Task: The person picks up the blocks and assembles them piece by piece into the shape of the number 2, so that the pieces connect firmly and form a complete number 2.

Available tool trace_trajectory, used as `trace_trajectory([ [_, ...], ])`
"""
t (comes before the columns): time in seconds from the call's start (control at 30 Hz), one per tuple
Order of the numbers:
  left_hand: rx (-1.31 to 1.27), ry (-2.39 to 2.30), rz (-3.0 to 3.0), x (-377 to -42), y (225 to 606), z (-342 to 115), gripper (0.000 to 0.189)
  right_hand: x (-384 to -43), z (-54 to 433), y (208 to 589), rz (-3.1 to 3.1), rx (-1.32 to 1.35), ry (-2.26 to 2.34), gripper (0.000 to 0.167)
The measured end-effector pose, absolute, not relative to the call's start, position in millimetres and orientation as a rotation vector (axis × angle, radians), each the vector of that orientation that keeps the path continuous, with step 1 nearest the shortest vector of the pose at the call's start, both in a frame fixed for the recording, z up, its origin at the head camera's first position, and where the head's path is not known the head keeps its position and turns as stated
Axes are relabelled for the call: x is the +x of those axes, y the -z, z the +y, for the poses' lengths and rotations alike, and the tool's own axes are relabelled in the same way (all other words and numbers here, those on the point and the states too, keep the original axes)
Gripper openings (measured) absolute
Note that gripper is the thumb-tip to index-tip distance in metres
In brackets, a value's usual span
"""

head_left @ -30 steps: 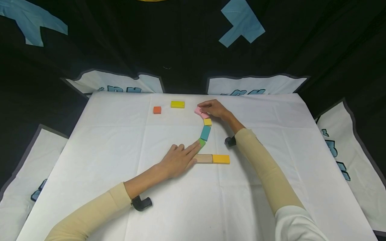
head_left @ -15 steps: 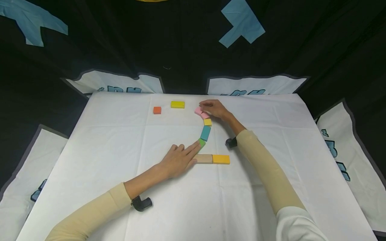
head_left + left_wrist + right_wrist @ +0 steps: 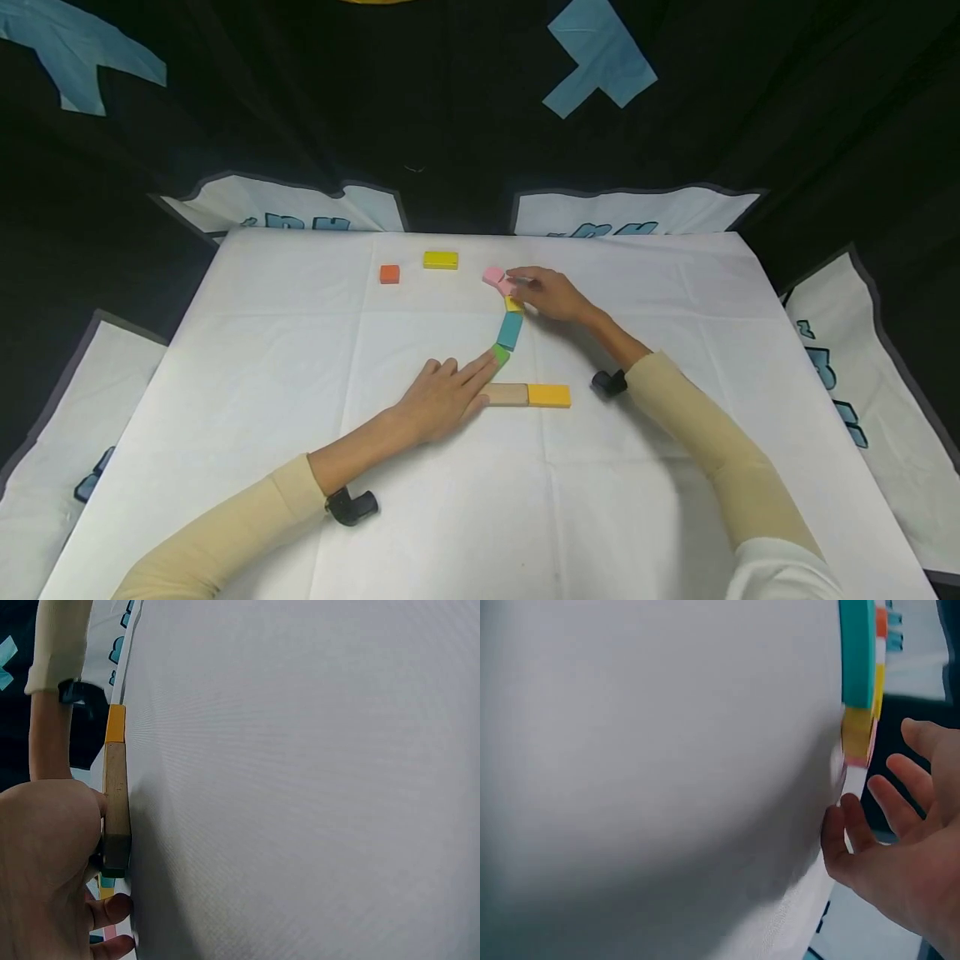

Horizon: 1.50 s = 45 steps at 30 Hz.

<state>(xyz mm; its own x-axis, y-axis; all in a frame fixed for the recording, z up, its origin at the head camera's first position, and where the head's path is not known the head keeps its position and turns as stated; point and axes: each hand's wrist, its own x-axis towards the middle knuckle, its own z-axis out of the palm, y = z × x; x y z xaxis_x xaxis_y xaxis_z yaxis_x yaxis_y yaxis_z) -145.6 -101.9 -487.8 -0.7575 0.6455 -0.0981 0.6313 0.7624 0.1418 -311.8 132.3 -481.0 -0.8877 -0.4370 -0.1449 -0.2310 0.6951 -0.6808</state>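
Several wooden blocks form a curved row in the head view: pink blocks (image 3: pixel 492 275) at the far end, then a small yellow block (image 3: pixel 512 305), a teal block (image 3: pixel 509 331) and a green block (image 3: pixel 501 355). My left hand (image 3: pixel 442 402) has its extended fingertips on the green block, its thumb beside a plain wooden block (image 3: pixel 508 395). An orange-yellow block (image 3: pixel 549 396) adjoins the plain one. My right hand (image 3: pixel 553 293) is beside the pink and small yellow blocks; in the right wrist view its loosely bent fingers (image 3: pixel 892 802) are spread and hold nothing.
A red-orange block (image 3: pixel 389 274) and a long yellow block (image 3: pixel 440 260) lie apart at the far side of the white-covered table (image 3: pixel 247 350). Dark curtains (image 3: pixel 465 125) hang behind the table's far edge.
My right hand has drawn back from the pink blocks, moving right and a little nearer, beside the small yellow block. The left hand and the blocks have stayed in place.
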Motion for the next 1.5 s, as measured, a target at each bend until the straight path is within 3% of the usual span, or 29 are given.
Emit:
trace_trajectory([
  [0.23,1.036,-0.135,2.821,-146.0,489.3,-101.7,0.059,-280.9,141.1,482.4,2.654,-0.77,0.812,0.053],
  [0.5,1.025,-0.122,2.821,-146.0,488.5,-101.3,0.06,-269.6,146.4,486.7,2.65,-0.929,0.742,0.053],
  [1.5,1.025,-0.081,2.815,-146.5,488.4,-101.6,0.06,-264.6,133.5,479.9,2.676,-0.88,0.43,0.064],
])
